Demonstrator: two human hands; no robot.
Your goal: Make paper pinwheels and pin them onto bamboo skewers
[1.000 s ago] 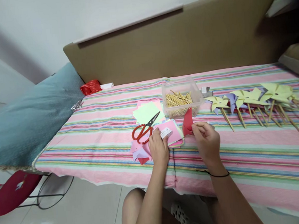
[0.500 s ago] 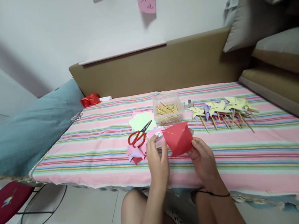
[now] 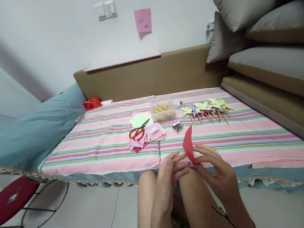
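Note:
My right hand (image 3: 212, 163) pinches a folded piece of red paper (image 3: 188, 145) by its lower right edge, turned nearly edge-on above my knees. My left hand (image 3: 171, 171) is open beside it, fingers stretched toward the paper; whether a fingertip touches it I cannot tell. Beyond the hands lies a small box of metal pins (image 3: 178, 127). Red-handled scissors (image 3: 139, 130) rest on stacked coloured paper (image 3: 142, 120), near paper scraps (image 3: 138, 143). A small labelled box (image 3: 154, 131) sits on a stack of paper squares (image 3: 159, 136).
A clear plastic box (image 3: 162, 109) of wooden sticks stands behind. Several paper pinwheels (image 3: 207, 107) lie to the right, by a small grey box (image 3: 180, 104). A striped cloth (image 3: 90, 144) covers the seat. Cushions (image 3: 272, 61) pile up at right; a red stool (image 3: 12, 200) stands at left.
The red paper has turned from facing me to nearly edge-on and come lower and closer. My left hand has opened its fingers beside it. The view has shifted, uncovering the pin box.

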